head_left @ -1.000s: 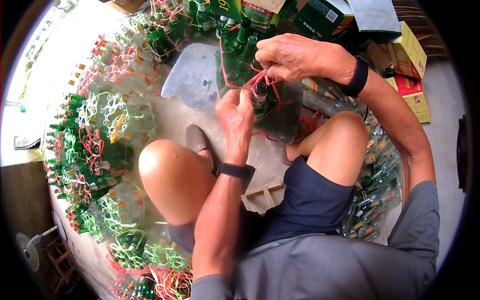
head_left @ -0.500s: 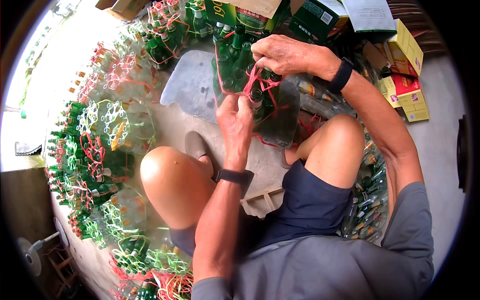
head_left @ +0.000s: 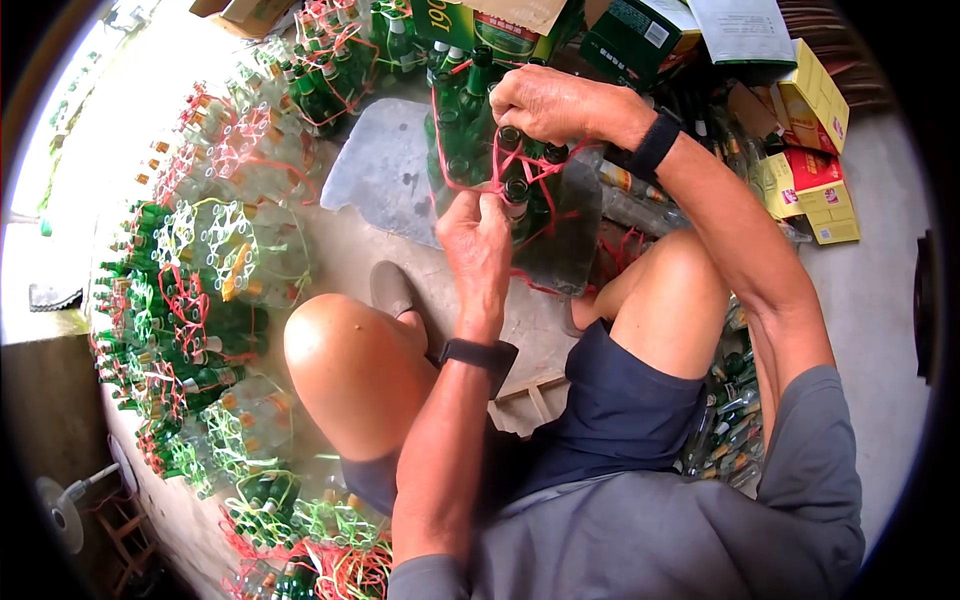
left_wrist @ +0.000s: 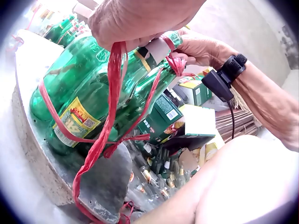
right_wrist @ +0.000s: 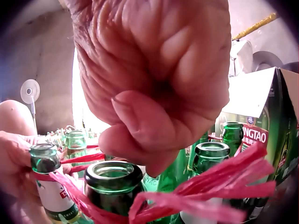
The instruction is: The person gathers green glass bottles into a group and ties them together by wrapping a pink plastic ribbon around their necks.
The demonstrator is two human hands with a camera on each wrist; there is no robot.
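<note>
Green glass bottles (head_left: 452, 125) stand bundled on a grey slab (head_left: 375, 150), with red plastic twine (left_wrist: 105, 116) round their bodies and necks. My left hand (head_left: 475, 240) pinches the twine beside the nearest bottle neck (head_left: 516, 190); a long strand hangs from these fingers in the left wrist view. Above the far necks, my right hand (head_left: 560, 103) is curled, thumb against fingers. Its fingertips (right_wrist: 159, 165) reach down between the necks, where strands run close under them; the pinch itself is hidden. Loose twine ends spread across the front neck (right_wrist: 113, 179) in the right wrist view.
Tied bundles of clear and green bottles (head_left: 225, 245) crowd the left side. Cardboard beer boxes (head_left: 640, 45) stand behind, with yellow and red cartons (head_left: 820, 190) at right. Loose bottles (head_left: 730, 420) lie beside my right leg. A fan (right_wrist: 31, 91) stands farther off.
My right hand has moved left and slightly back over the far necks. The gathered twine strands between the hands have spread, with loose ends now at right. My left hand has shifted slightly nearer me.
</note>
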